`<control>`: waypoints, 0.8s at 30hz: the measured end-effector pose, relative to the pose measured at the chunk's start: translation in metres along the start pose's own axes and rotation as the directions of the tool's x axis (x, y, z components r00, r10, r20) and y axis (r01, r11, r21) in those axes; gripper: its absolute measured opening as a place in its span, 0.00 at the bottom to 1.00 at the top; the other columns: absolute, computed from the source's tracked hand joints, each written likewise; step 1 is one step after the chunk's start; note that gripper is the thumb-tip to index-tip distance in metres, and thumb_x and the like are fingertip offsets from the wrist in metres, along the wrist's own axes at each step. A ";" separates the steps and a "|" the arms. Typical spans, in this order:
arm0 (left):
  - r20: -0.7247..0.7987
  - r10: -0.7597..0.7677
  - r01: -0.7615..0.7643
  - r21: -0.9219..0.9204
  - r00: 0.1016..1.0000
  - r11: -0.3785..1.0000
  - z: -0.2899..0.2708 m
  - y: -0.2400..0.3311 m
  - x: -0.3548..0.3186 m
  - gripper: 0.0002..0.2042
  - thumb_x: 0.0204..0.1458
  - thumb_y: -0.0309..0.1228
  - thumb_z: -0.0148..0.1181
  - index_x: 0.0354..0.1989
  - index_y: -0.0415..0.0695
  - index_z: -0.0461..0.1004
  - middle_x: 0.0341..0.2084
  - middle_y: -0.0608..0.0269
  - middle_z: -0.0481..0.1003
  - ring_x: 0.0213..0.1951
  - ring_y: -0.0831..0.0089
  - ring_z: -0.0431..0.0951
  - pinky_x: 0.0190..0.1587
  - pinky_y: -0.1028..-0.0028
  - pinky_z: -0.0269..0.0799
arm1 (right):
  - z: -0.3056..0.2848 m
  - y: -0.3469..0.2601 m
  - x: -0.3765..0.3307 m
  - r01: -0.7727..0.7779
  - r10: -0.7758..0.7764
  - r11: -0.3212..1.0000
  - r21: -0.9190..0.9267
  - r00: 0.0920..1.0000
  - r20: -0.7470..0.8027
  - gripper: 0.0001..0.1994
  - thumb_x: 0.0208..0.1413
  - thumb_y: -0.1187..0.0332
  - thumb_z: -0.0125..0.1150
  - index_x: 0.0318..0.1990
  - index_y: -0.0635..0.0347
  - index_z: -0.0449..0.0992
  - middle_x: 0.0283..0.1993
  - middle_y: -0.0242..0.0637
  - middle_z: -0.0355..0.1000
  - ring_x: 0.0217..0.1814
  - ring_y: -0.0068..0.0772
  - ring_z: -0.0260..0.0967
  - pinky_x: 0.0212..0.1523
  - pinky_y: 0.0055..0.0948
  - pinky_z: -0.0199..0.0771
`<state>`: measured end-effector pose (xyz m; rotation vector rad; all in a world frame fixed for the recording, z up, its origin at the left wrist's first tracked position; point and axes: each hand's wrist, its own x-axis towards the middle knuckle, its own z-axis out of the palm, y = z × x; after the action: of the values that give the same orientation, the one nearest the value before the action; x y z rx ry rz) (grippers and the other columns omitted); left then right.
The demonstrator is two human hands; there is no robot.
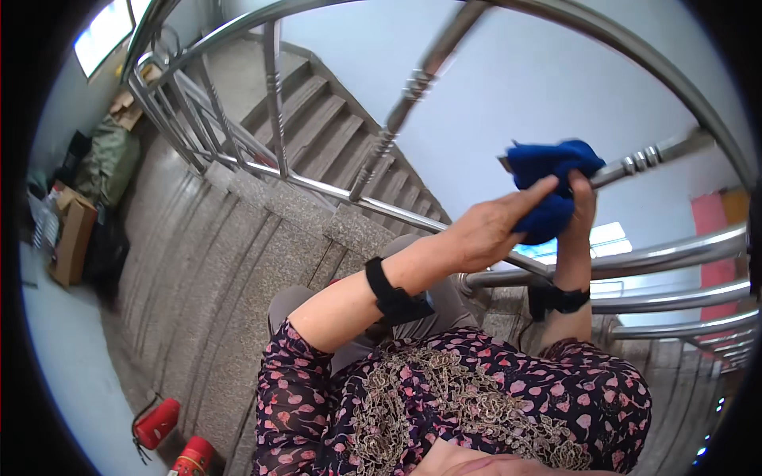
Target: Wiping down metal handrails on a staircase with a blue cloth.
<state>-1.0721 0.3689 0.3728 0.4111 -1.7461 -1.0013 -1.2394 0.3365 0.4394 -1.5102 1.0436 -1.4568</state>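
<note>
A bright blue cloth is bunched around a slanting metal baluster of the stair railing, right of the middle of the view. My left hand presses the cloth from the left, its fingers partly hidden in the folds. From the right, my right hand grips the same cloth, with its fingers curled around it. Both hands are close together, and the cloth is slightly blurred. Each forearm wears a black strap.
Curved metal handrail arcs overhead, and thicker rails run at the right. Granite-look steps descend beyond the railing. At the left wall stand a cardboard box and a green sack. Red objects sit at the lower left.
</note>
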 end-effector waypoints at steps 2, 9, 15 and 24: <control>-0.132 0.031 -0.025 0.048 0.991 0.999 0.006 0.003 -0.004 0.40 0.45 0.16 0.52 0.69 0.51 0.45 0.55 0.40 0.65 0.56 0.44 0.66 0.58 0.61 0.63 | 0.004 0.002 0.003 0.103 -0.097 0.990 -0.096 0.993 0.064 0.17 0.55 0.64 0.52 0.47 0.66 0.70 0.43 0.37 0.70 0.46 0.28 0.67 0.51 0.31 0.68; -0.420 -0.186 0.148 -0.123 0.888 0.981 0.041 -0.043 -0.024 0.30 0.50 0.14 0.38 0.66 0.38 0.50 0.60 0.52 0.59 0.62 0.68 0.58 0.64 0.71 0.51 | 0.020 0.062 -0.027 0.298 -0.301 0.953 -0.053 0.951 -0.066 0.12 0.51 0.65 0.67 0.36 0.64 0.75 0.31 0.28 0.71 0.31 0.17 0.65 0.31 0.20 0.68; -0.340 -0.226 0.352 0.375 0.913 0.858 0.021 0.006 -0.040 0.25 0.49 0.14 0.44 0.59 0.35 0.63 0.52 0.52 0.71 0.53 0.67 0.71 0.56 0.71 0.63 | -0.043 0.044 -0.076 0.066 -0.087 0.983 -0.173 0.990 -0.114 0.16 0.52 0.59 0.66 0.37 0.64 0.75 0.24 0.41 0.70 0.23 0.27 0.68 0.23 0.26 0.65; -0.117 -0.219 0.239 0.204 0.969 0.949 0.059 0.101 0.013 0.28 0.48 0.17 0.50 0.61 0.44 0.63 0.47 0.49 0.73 0.44 0.63 0.77 0.44 0.72 0.72 | -0.127 -0.067 -0.113 0.554 -0.694 0.720 -0.418 0.581 -0.425 0.09 0.61 0.74 0.50 0.43 0.70 0.74 0.35 0.35 0.75 0.33 0.25 0.71 0.34 0.25 0.72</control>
<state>-1.1120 0.4451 0.4529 0.8034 -1.7563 -0.9389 -1.3639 0.4669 0.4664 -1.7846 1.0815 -2.4844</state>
